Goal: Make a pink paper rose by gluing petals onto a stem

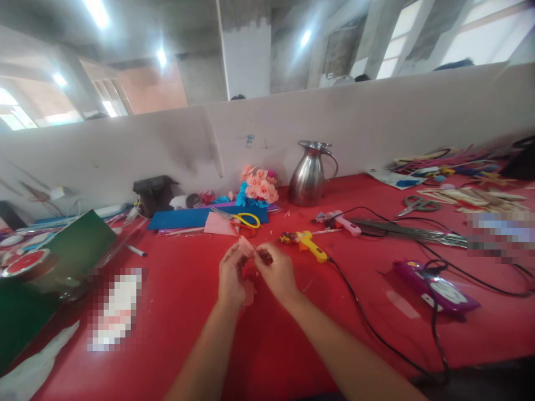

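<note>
Both my hands meet over the red table (175, 289), a little in front of me. My left hand (232, 278) is closed, pinching a small pink paper piece (246, 246) between thumb and fingers. My right hand (276, 272) is closed too, its fingertips pressed on a small dark red bit (264, 256) right beside the pink piece. Just beyond my hands lie a yellow glue gun (311, 245) and yellow-handled scissors (244, 220) on pink paper.
A steel jug (308, 175) and a bunch of pink paper flowers (259, 186) stand by the white partition. Blue sheets (188, 217), a pink glue gun (340, 221), black cables (368, 323), a purple device (437, 287), green card (75, 245), sticks and scissors (418, 205) lie around.
</note>
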Available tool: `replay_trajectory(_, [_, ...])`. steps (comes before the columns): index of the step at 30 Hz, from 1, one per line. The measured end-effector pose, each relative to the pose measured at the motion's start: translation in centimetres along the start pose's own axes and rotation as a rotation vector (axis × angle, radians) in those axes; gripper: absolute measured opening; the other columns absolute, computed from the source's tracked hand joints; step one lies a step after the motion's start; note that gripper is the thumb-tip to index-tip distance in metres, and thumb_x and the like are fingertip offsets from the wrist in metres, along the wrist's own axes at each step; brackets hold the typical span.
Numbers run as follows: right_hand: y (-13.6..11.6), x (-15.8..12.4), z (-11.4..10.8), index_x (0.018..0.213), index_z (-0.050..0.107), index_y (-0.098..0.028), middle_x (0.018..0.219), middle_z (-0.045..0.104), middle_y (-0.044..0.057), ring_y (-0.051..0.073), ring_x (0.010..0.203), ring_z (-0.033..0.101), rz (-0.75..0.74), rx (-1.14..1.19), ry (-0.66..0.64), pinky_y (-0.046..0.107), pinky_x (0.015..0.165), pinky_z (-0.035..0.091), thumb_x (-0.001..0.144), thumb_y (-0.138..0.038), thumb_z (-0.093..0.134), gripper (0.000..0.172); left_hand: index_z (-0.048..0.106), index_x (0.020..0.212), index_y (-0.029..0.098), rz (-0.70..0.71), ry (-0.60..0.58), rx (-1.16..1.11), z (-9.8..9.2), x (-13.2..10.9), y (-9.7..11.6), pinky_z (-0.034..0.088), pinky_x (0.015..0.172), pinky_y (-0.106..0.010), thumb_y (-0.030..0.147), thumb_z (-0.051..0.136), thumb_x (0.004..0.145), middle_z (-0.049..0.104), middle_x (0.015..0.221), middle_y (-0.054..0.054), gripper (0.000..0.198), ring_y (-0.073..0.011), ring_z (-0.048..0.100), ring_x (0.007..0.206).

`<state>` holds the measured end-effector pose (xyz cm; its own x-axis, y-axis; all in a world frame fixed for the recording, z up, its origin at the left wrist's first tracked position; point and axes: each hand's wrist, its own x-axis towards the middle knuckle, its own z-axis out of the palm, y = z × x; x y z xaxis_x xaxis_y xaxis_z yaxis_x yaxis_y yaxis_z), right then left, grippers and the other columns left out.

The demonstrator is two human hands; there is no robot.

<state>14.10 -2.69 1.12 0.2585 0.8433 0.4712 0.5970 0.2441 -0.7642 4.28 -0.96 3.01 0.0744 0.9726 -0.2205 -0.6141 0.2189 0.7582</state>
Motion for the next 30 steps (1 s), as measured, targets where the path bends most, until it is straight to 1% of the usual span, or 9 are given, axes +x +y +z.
replay_trajectory(3, [0.01, -0.04, 0.08, 0.076, 0.057, -0.02, 0.067, 0.063, 0.0, 0.013, 0.058, 0.057, 0.02, 0.053, -0.01, 0.022, 0.056, 0.043, 0.077, -0.027, 0.051, 0.009, 0.06, 0.082, 0.017, 0.015, 0.015, 0.007, 0.07, 0.02, -0.01, 0.043, 0.061, -0.021, 0.02, 0.072, 0.053, 0.063, 0.069, 0.0, 0.031, -0.0101, 0.058, 0.061])
replay_trajectory(9, [-0.03, -0.22, 0.22, 0.079, 0.057, -0.022, 0.067, 0.063, 0.0, 0.014, 0.06, 0.059, 0.025, 0.043, -0.024, 0.022, 0.055, 0.044, 0.078, -0.028, 0.051, 0.009, 0.059, 0.09, 0.017, 0.029, 0.01, 0.023, -0.31, 0.32, -0.22, 0.043, 0.063, -0.021, 0.016, 0.075, 0.051, 0.065, 0.069, 0.001, 0.042, -0.0088, 0.059, 0.059])
replay_trajectory(15, [-0.05, -0.39, 0.25, 0.079, 0.057, -0.021, 0.068, 0.064, -0.001, 0.013, 0.061, 0.061, 0.042, 0.07, -0.065, 0.022, 0.056, 0.044, 0.08, -0.03, 0.051, 0.011, 0.057, 0.094, 0.018, 0.029, 0.032, 0.046, -0.54, 0.53, -0.19, 0.044, 0.066, -0.022, 0.014, 0.074, 0.054, 0.066, 0.07, 0.0, 0.044, -0.0103, 0.061, 0.062])
replay_trajectory(19, [-0.01, -0.42, 0.37, 0.082, 0.058, -0.02, 0.069, 0.065, 0.0, 0.013, 0.059, 0.061, 0.057, 0.131, -0.072, 0.022, 0.056, 0.045, 0.081, -0.033, 0.051, 0.015, 0.056, 0.095, 0.018, 0.037, 0.01, 0.018, -0.61, 0.72, -0.13, 0.045, 0.068, -0.022, 0.013, 0.074, 0.053, 0.067, 0.072, -0.001, 0.046, -0.0107, 0.062, 0.064])
replay_trajectory(21, [-0.03, -0.41, 0.43, 0.08, 0.058, -0.02, 0.069, 0.065, 0.0, 0.013, 0.058, 0.06, 0.061, 0.149, -0.058, 0.022, 0.055, 0.045, 0.081, -0.032, 0.051, 0.014, 0.055, 0.095, 0.018, 0.042, 0.003, 0.017, -0.66, 0.78, -0.19, 0.045, 0.067, -0.022, 0.013, 0.074, 0.052, 0.067, 0.071, 0.0, 0.048, -0.0102, 0.062, 0.064])
replay_trajectory(26, [-0.17, -0.35, 0.34, 0.077, 0.058, -0.02, 0.066, 0.065, 0.001, 0.014, 0.059, 0.06, 0.049, 0.125, 0.004, 0.022, 0.054, 0.044, 0.08, -0.032, 0.051, 0.014, 0.055, 0.097, 0.017, 0.044, 0.017, 0.045, -0.41, 0.35, -0.32, 0.042, 0.057, -0.019, 0.016, 0.074, 0.053, 0.063, 0.064, 0.002, 0.047, -0.0082, 0.058, 0.056])
replay_trajectory(30, [-0.2, -0.44, 0.26, 0.076, 0.058, -0.021, 0.065, 0.064, 0.0, 0.014, 0.059, 0.06, 0.051, 0.082, 0.019, 0.022, 0.053, 0.043, 0.08, -0.031, 0.051, 0.013, 0.054, 0.094, 0.017, 0.061, 0.008, 0.018, -0.1, -0.04, -0.28, 0.043, 0.06, -0.019, 0.015, 0.074, 0.053, 0.062, 0.065, 0.003, 0.046, -0.0082, 0.058, 0.058])
